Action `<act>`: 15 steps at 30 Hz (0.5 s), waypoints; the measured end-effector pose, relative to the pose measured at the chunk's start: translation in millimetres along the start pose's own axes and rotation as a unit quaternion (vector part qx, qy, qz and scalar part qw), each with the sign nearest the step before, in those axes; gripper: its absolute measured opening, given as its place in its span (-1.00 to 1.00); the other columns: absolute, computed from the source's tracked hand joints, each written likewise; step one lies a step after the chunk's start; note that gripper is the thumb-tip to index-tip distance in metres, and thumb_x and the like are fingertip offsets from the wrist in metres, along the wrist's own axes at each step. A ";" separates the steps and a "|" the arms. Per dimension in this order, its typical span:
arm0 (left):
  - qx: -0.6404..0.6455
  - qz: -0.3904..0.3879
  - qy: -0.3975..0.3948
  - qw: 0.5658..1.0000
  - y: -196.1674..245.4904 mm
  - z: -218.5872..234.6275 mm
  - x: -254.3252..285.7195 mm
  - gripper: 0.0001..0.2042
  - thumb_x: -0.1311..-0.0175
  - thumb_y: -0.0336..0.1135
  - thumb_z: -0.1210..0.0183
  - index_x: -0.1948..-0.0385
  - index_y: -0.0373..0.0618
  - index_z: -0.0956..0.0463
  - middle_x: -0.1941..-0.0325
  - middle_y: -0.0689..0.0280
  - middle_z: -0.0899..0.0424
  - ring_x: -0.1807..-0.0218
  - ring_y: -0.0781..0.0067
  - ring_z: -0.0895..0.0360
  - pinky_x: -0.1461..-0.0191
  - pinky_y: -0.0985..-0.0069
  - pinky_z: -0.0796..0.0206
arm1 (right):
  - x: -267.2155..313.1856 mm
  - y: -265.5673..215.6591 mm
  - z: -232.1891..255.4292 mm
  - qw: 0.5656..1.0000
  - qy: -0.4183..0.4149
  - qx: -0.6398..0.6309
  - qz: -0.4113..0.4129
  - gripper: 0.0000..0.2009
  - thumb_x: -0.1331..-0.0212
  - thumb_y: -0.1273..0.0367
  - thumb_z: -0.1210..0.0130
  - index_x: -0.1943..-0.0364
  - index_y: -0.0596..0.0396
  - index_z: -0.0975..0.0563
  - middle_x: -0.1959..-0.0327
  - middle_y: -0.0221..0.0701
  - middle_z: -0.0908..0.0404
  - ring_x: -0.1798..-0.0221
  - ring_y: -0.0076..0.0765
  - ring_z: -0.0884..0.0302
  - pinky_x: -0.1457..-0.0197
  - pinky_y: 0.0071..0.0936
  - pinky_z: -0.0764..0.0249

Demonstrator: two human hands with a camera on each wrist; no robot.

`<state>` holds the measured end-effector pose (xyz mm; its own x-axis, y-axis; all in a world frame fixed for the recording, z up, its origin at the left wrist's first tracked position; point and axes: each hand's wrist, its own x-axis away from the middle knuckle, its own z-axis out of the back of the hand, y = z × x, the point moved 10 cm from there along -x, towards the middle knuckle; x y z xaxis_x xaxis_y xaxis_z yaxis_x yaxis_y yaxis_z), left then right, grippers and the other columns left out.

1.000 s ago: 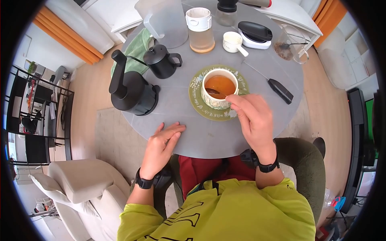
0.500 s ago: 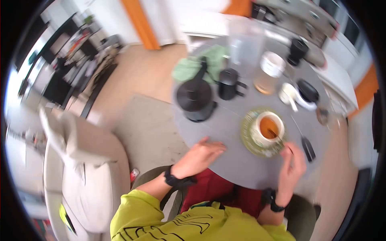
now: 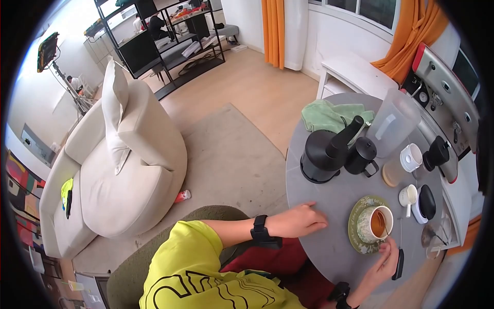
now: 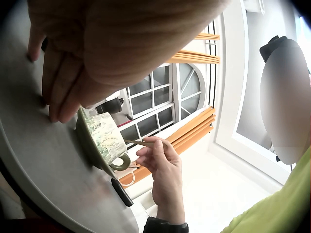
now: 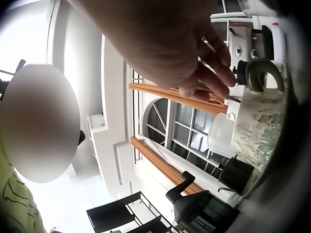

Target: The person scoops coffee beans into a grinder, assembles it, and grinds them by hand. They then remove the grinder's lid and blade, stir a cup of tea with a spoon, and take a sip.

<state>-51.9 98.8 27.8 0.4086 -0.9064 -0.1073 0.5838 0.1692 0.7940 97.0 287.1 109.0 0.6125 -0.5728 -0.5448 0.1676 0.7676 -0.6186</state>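
In the head view a patterned cup of amber liquid stands on a green saucer. The right hand pinches the handle end of a thin spoon whose other end is in the cup; the left wrist view shows the same pinch by the right hand beside the cup. The left hand rests on the grey table left of the saucer, fingers relaxed. In the right wrist view the right hand is close by the cup's rim and green handle.
Behind the cup stand a black kettle, a small black pitcher, a clear jug and a white-topped glass jar. A green cloth lies at the back edge. A black-handled whisk lies right of the saucer.
The head view has swung left, so the table now appears farther right and more of the sofa and shelf shows. The right hand still pinches the spoon; the left still rests on the table.
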 end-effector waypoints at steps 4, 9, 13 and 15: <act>-0.007 0.001 0.001 1.000 -2.1 -2.3 -0.4 -0.73 -0.49 -0.24 0.03 0.07 -0.22 -0.56 -0.02 0.17 -0.66 -0.25 0.19 -0.50 -0.49 -0.04 -0.03 | -0.4 1.5 14.0 0.999 0.031 0.031 0.004 -0.79 -0.43 0.46 0.09 0.13 0.30 -0.57 0.42 -0.32 -0.50 0.38 -0.38 -0.42 0.29 -0.44 -0.38; -0.008 0.005 0.004 1.000 -2.4 -3.7 -1.3 -0.72 -0.50 -0.23 0.03 0.07 -0.22 -0.57 -0.02 0.17 -0.66 -0.25 0.20 -0.50 -0.50 -0.02 -0.02 | 2.5 -1.7 20.9 0.999 0.032 -0.005 -0.021 -0.83 -0.42 0.46 0.07 0.17 0.28 -0.55 0.50 -0.41 -0.41 0.42 -0.49 -0.36 0.28 -0.51 -0.34; -0.006 -0.009 0.032 0.999 -0.8 1.2 -0.8 -0.74 -0.47 -0.25 0.02 0.11 -0.21 -0.59 0.02 0.14 -0.67 -0.19 0.15 -0.53 -0.49 -0.03 -0.04 | 3.8 -3.9 3.1 0.998 -0.023 -0.057 -0.009 -0.82 -0.40 0.49 0.07 0.13 0.29 -0.56 0.45 -0.34 -0.47 0.40 -0.42 -0.41 0.29 -0.48 -0.36; -0.015 0.000 0.009 1.000 -1.4 -1.7 -1.0 -0.72 -0.50 -0.22 0.04 0.06 -0.22 -0.57 -0.02 0.18 -0.66 -0.26 0.22 -0.49 -0.50 -0.02 -0.02 | 2.3 -7.9 -1.6 0.997 -0.028 -0.075 0.003 -0.82 -0.39 0.51 0.07 0.14 0.30 -0.57 0.43 -0.29 -0.50 0.40 -0.36 -0.43 0.31 -0.44 -0.38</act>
<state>-51.9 100.2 25.8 0.4220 -0.8989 -0.1181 0.6045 0.1819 0.7755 95.8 279.2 111.7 0.6562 -0.5474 -0.5193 0.0484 0.7173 -0.6951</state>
